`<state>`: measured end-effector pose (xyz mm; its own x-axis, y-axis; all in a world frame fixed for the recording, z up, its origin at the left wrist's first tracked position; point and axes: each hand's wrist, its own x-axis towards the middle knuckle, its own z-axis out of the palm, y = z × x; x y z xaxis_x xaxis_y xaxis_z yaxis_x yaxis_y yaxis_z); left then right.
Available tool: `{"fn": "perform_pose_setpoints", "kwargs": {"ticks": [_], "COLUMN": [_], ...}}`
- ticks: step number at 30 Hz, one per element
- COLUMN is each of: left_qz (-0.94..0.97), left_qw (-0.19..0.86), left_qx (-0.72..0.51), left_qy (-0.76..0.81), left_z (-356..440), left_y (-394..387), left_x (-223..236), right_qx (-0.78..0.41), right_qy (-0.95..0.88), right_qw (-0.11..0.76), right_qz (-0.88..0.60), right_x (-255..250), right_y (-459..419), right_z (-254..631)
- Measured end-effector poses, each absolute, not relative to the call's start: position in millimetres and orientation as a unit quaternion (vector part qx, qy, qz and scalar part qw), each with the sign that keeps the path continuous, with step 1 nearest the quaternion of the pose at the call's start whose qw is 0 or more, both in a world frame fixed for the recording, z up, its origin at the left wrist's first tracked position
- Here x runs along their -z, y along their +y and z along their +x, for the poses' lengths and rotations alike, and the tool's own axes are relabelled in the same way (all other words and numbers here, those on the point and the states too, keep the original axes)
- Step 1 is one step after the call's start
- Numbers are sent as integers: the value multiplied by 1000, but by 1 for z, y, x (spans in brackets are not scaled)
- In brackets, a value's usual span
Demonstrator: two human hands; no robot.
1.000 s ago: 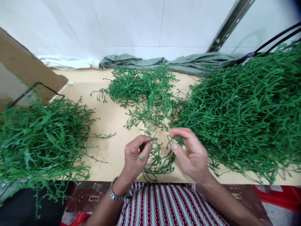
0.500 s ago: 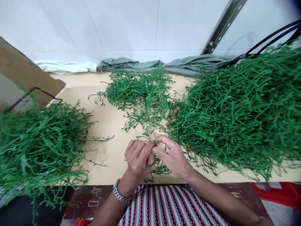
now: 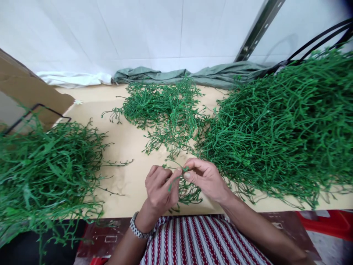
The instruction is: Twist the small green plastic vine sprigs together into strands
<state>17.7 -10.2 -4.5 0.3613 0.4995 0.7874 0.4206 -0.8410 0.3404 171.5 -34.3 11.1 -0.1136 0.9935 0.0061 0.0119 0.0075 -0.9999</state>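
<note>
Near the front of the table, my left hand [image 3: 161, 187] and my right hand [image 3: 208, 179] meet at the fingertips. Between them is a thin green artificial plant stem [image 3: 185, 169], which looks like plastic. My right thumb and forefinger pinch it at a small knot-like joint. The left fingers are curled, with the stem running across the forefinger and thumb; its ends stick out to the left. A small bunch of similar stems [image 3: 190, 195] lies below the hands. Just beyond them spreads a loose heap of thin forked stems [image 3: 165, 106].
A large pile of green stems [image 3: 278, 136] covers the right side. Broader, branching green sprigs [image 3: 52, 169] are heaped at left, some hanging over the table's edge. A cardboard box [image 3: 33, 84] stands behind them. Rolled grey-green cloth [image 3: 171, 76] lines the wall. The table [image 3: 121, 198] is pale.
Both hands stay together at the same spot. My left hand has turned slightly and its forefinger has straightened, so more of the stem shows across it. The view has shifted a little.
</note>
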Motion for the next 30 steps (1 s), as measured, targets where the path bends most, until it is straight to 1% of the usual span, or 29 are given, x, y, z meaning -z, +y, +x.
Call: {"fn": "perform_pose_setpoints", "kwargs": {"ticks": [2,5,8,10,12,17,22,23,24,26,30], "left_qz": [838,850,855,850,840,819,832,829,823,799,711], "left_qw": [-34,-93,-97,-73,-26,107,150,172,207,312,528], "left_qx": [-466,-437,-438,-452,-468,-481,-479,-482,-481,-470,-405], "left_qy": [281,278,260,259,273,296,237,226,217,208,226], "left_z": [17,17,19,21,22,21,19,19,19,18,17], "left_y": [-10,-9,-10,-11,-13,-14,-10,-9,-9,-8,-6], "left_x": [3,2,4,8,10,11,8,8,7,4,0], "right_qx": [-562,-585,-560,-540,-527,-516,-526,-528,-526,-501,-378], "right_qy": [-499,-473,-463,-470,-492,-562,-631,-649,-669,-721,-839], "right_qw": [478,486,503,506,483,380,296,277,258,223,187], "right_qz": [-455,-445,-468,-481,-497,-524,-488,-473,-457,-423,-345], "right_x": [-8,-5,-5,-7,-11,-23,-31,-33,-35,-39,-48], "right_y": [-35,-37,-38,-38,-38,-35,-29,-28,-26,-23,-17], "right_z": [171,169,165,164,166,180,198,202,205,210,212]}}
